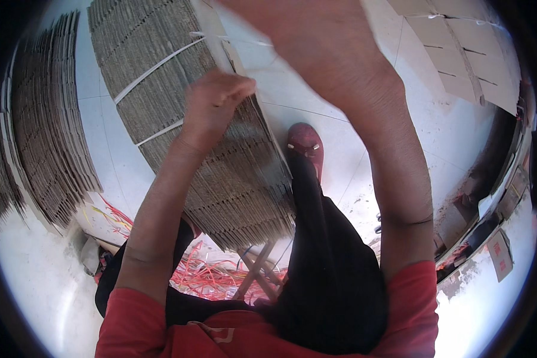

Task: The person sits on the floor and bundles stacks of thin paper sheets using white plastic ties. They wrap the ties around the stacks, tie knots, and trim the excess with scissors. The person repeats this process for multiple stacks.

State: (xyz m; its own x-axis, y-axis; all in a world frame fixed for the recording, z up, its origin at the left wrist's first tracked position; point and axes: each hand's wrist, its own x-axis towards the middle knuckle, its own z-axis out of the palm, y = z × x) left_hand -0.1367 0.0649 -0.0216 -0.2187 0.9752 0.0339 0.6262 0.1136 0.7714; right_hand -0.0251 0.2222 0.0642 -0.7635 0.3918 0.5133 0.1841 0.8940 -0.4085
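A long bundle of flattened cardboard sheets (238,185) lies in front of me, edges up, with white straps (155,68) around it. Over its right side is my left hand (212,104), its fingers curled closed; what they hold, if anything, is hidden. Past the bundle's far right side reaches my right hand (286,21), blurred and cut off by the upper edge, so its fingers do not show. A thin white strap runs from the bundle toward the right hand, but I cannot see whether that hand grips it.
More stacked cardboard (48,113) stands at the left. Strapped flat cartons (459,53) are at the far right. Tangled red strapping scraps (206,271) lie on the floor around a wooden stand (256,271) below the bundle. My red shoe (306,143) is right of the bundle.
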